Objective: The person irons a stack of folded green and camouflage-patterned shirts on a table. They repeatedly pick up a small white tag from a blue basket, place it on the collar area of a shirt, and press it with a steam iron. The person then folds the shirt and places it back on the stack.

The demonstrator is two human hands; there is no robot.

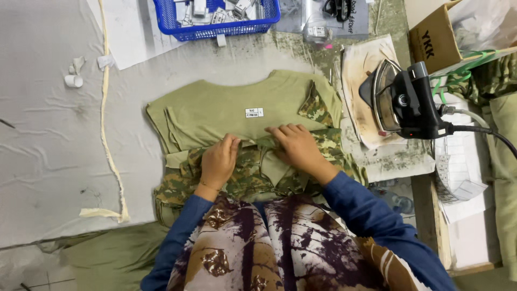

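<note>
1. Folding or smoothing, by the look of it: pressing down on an olive-green and camouflage-patterned fabric garment [242, 118] lying flat in the middle of the grey padded work table [48, 151], plain olive part away from the body, camouflage part nearest.
2. Resting the left hand [218, 161] on the camouflage cloth, fingers curled and pinching a fold of olive fabric at the seam between the two colours.
3. Laying the right hand [299, 145] just beside it, fingers stretched out nearly flat and holding the same fold down, fingertips almost touching those of the left.
4. Judging the step as mid-way: collar or placket edge being tucked and flattened, not yet pressed. Calling next, probably, for keeping the fold pinned with one hand while freeing the other.
5. Standing off to the right, well apart from both hands: a black electric steam iron [404, 99], tipped on its side on a scorched white pad [358, 64].
6. Sitting at the far edge: a blue plastic mesh basket [215, 24] holding small white tags; trailing down the left, a cream fabric strip [107, 108].
7. Hiding the garment's near edge and whatever lies beneath: blue sleeves and a patterned brown-and-purple garment on the body.
8. Cutting off at the frame: the basket top and a brown cardboard box [433, 37].
9. Staying unclear: the exact part being folded under the fingers.
</note>
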